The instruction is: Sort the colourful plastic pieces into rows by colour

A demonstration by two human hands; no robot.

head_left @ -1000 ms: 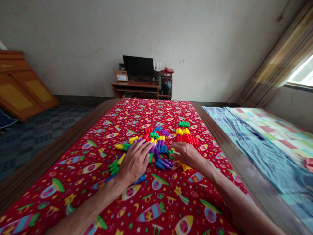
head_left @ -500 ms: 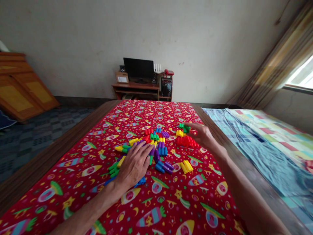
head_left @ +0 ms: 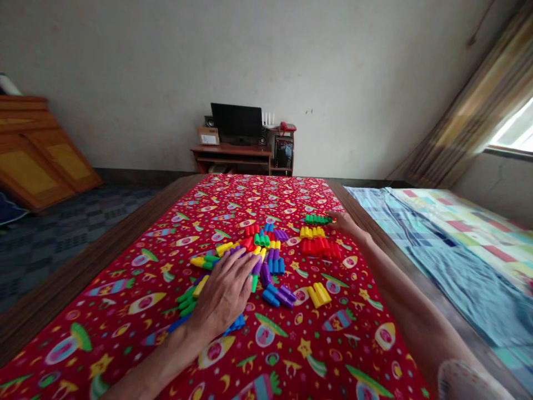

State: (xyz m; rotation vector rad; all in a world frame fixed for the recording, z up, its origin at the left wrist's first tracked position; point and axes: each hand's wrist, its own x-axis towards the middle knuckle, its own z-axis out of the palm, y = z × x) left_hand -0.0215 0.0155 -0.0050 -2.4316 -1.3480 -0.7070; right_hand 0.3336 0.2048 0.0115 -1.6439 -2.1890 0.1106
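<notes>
My left hand (head_left: 227, 286) rests palm down, fingers stretched out, over a mixed pile of bullet-shaped plastic building blocks. It partly covers yellow blocks (head_left: 201, 286), green blocks (head_left: 187, 303) and blue blocks (head_left: 237, 324). Farther off on the right, my right hand (head_left: 345, 224) has its fingertips at the right end of a row of green blocks (head_left: 317, 219), closed on an end block; the fingers partly hide it. In front of that row lie a yellow row (head_left: 312, 233) and a longer red row (head_left: 320, 248).
Nearer me are a yellow group (head_left: 319, 295) and joined blue and purple blocks (head_left: 280, 295). A red patterned cloth (head_left: 266, 361) covers the table, whose dark wooden edge (head_left: 370, 244) shows on the right. Beyond stands a desk (head_left: 233, 149) with a monitor (head_left: 236, 120); a bed (head_left: 449, 222) is at right.
My right hand has moved slightly right along the green blocks, which now form a longer straight row. The yellow row shows more fully. My left hand stays on the pile; the view has shifted a little.
</notes>
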